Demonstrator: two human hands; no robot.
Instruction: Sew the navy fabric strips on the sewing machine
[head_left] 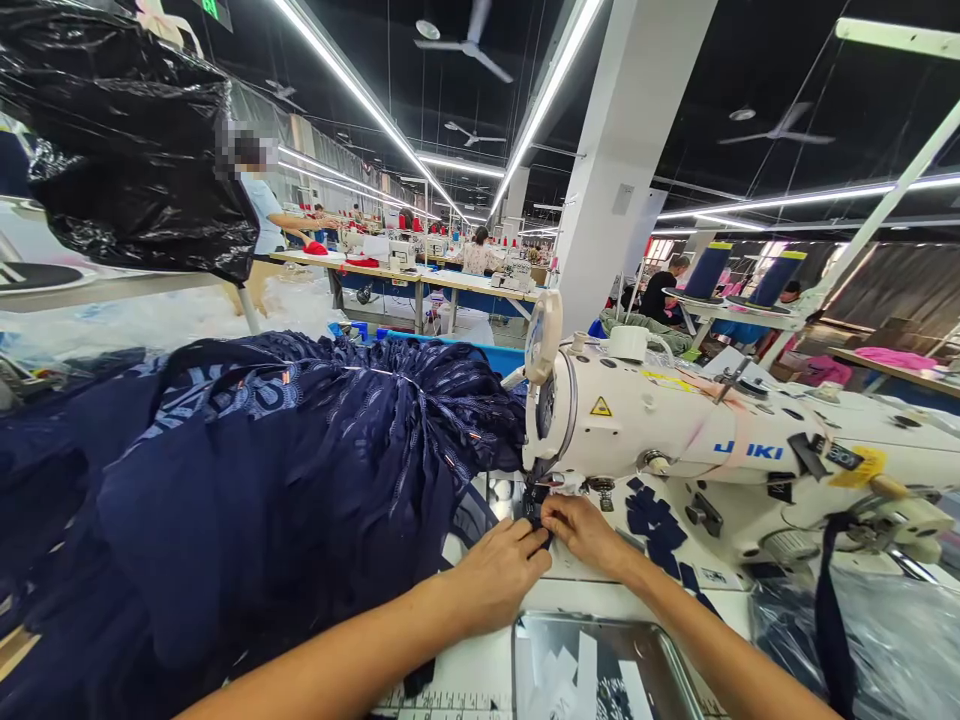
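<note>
forearms (pixel 360 652) nearest, l hand (pixel 504 570) & r hand (pixel 585 532) pinching dk navy fabric (pixel 536 521), mostly hidden, at white sewing m/c (pixel 622 420).

Hands (pixel 504 568) touch dark fabric (pixel 546 541) at a sewing machine (pixel 675 410).

The left hand (pixel 504 565) lies palm down just in front of the sewing machine's (pixel 675 420) needle end, knuckles raised, fingers bent. Close beside it, the right hand (pixel 583 530) curls its fingers inward. The left forearm (pixel 375 640) and right forearm (pixel 697 620) slant toward each other, both nearly straight-wristed, converging before the machine.
</note>
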